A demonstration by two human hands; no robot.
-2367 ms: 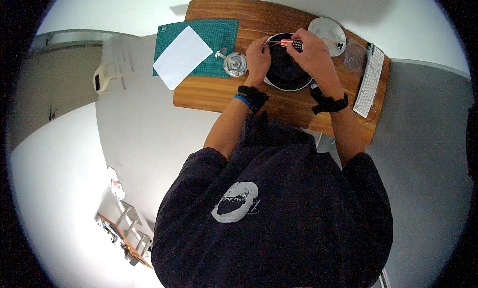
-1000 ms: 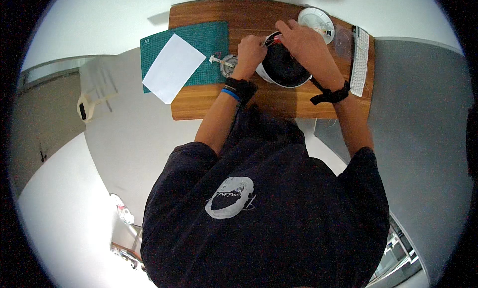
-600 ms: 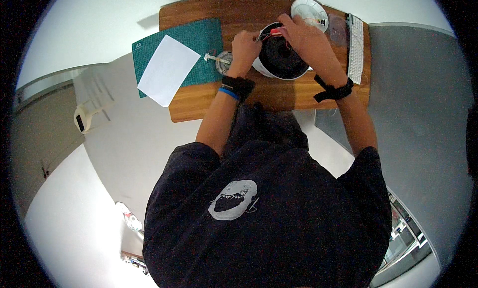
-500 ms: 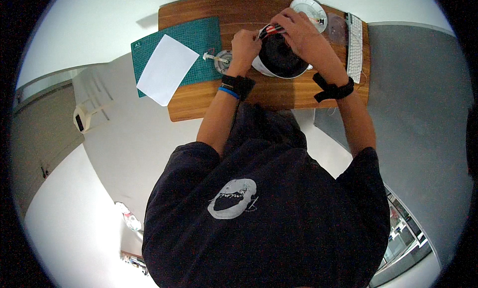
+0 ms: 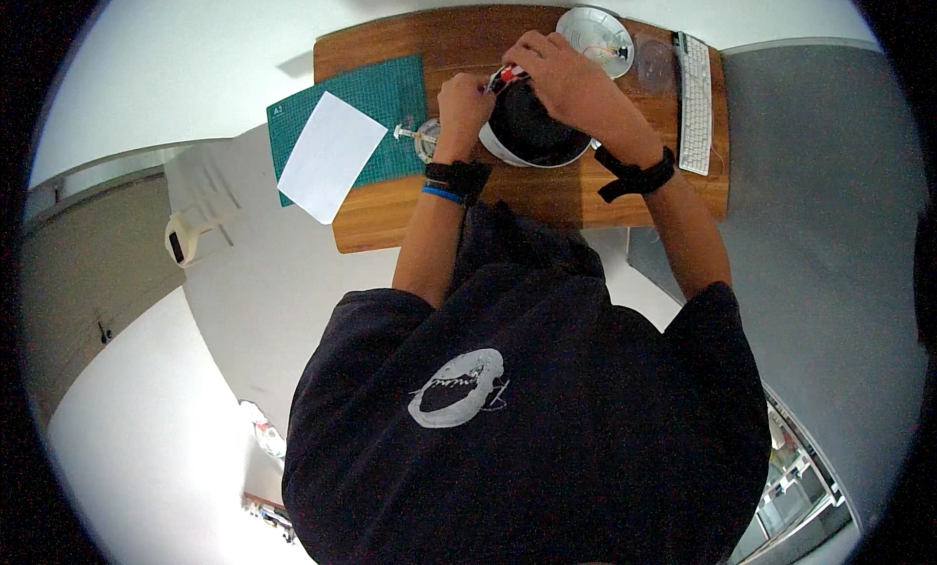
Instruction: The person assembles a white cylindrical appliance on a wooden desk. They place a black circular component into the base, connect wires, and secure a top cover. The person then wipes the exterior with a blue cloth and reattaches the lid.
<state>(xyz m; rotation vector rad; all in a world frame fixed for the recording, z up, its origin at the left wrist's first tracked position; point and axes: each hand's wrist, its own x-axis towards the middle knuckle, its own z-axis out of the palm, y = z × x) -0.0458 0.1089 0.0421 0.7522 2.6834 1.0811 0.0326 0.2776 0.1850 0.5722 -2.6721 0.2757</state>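
A round white container [image 5: 509,155] with a black inside stands on the wooden table in front of me. Over its far left rim, my left hand [image 5: 466,108] is closed, its fingertips pinched at the end of a small red, black and white piece [image 5: 509,75]. From the right, my right hand [image 5: 564,77] reaches across the container with bent fingers closed round the other side of that piece. Its exact kind is too small and too covered to tell. Just left of my left wrist lies a small clear round dish [image 5: 425,147] with a white syringe-like stick [image 5: 415,135] across it.
A green cutting mat [image 5: 390,87] at the left carries a white sheet of paper [image 5: 333,157]. Far right of the wooden table [image 5: 371,228] are a white round dish [image 5: 586,28] holding a small part with wires, a clear round lid [image 5: 656,67] and a white keyboard [image 5: 695,106].
The whole view has shifted slightly, with the table lower in the picture. Both hands keep their hold on the small piece, which has turned a little and shows more red.
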